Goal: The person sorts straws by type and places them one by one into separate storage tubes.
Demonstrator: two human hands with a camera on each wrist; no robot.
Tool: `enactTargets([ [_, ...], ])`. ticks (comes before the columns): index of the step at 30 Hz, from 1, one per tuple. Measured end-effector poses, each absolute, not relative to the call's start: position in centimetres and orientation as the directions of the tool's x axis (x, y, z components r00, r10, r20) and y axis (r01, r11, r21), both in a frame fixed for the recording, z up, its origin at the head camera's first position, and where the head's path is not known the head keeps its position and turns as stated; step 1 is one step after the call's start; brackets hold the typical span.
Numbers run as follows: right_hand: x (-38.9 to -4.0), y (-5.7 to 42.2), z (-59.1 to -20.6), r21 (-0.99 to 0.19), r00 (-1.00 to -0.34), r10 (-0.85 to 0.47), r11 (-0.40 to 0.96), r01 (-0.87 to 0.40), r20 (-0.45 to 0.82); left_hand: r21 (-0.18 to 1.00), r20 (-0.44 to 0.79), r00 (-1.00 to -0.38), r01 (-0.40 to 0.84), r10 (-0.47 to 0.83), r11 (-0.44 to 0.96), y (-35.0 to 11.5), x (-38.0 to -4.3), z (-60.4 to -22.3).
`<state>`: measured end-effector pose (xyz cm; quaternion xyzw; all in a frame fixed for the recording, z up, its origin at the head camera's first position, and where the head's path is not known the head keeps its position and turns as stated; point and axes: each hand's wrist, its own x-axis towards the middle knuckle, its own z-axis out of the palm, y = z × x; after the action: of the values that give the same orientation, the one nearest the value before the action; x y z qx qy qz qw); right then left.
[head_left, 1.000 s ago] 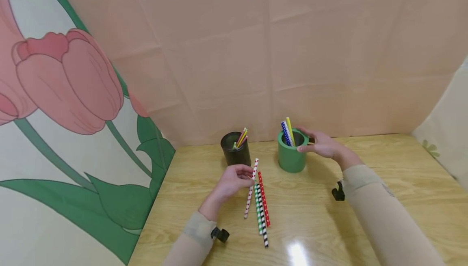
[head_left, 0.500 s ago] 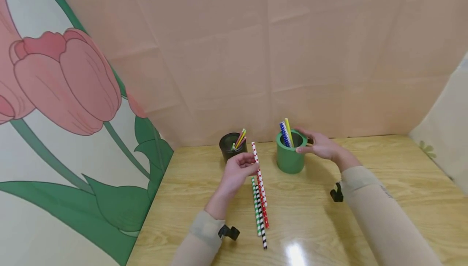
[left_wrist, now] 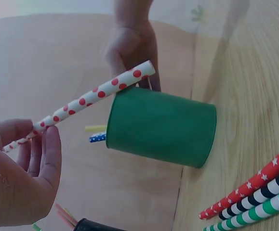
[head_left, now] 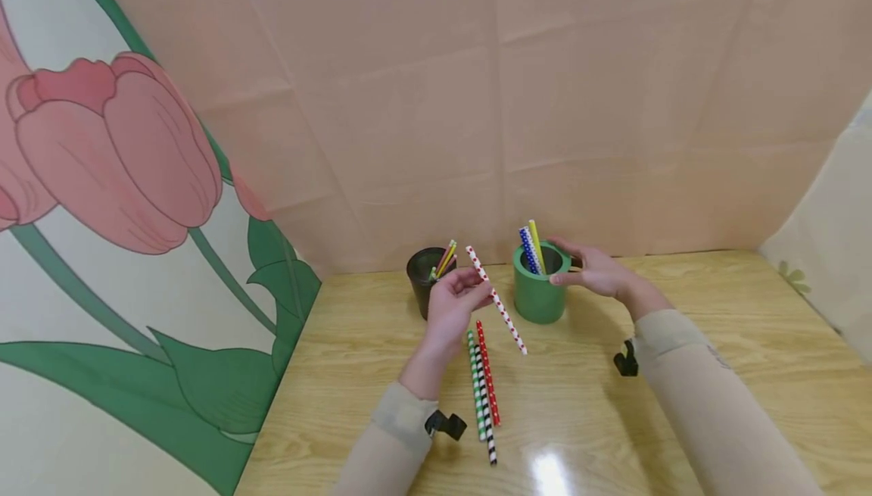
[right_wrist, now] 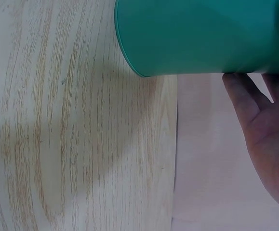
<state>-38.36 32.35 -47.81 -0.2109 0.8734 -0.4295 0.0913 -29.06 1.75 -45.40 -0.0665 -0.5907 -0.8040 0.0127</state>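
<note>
My left hand (head_left: 453, 307) pinches a white paper straw with red dots (head_left: 506, 318) between thumb and fingers. The straw slants above the table, its lower end towards the front of the green cup (head_left: 540, 301). In the left wrist view that straw (left_wrist: 100, 93) crosses in front of the cup's rim. Thumb and fingers of my right hand (head_left: 599, 275) grip the upright cup at its right side, near the rim. Blue dotted straws (head_left: 528, 250) and a yellow straw (head_left: 534, 232) poke out of it. The right wrist view shows the hand (right_wrist: 274, 130) touching the cup's wall.
A black cup (head_left: 417, 284) holding several thin coloured sticks stands behind my left hand, partly hidden. Side by side on the wooden table (head_left: 327, 405) lie a red starred straw (head_left: 489, 390), a black-striped straw (head_left: 487, 416) and a green-striped straw (head_left: 477, 397). A pink-beige sheet hangs behind.
My left hand has raised the red-dotted straw off the table and moved it right and away from me, tilting its lower end towards the green cup. The right hand stays at the cup.
</note>
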Motion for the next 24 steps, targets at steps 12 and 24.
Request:
enactTargets([
  [12,-38.4,32.3,-47.4,-0.776,-0.895,-0.444,0.554,-0.301,0.031,0.892,0.190,-0.976,0.217,-0.106,-0.396,4.0,-30.1,-43.3],
  [24,-38.4,32.3,-47.5,-0.794,-0.900,-0.435,0.540,-0.280,0.021,0.847,0.325,-0.920,0.387,-0.220,-0.366,6.8,-31.7,-41.1],
])
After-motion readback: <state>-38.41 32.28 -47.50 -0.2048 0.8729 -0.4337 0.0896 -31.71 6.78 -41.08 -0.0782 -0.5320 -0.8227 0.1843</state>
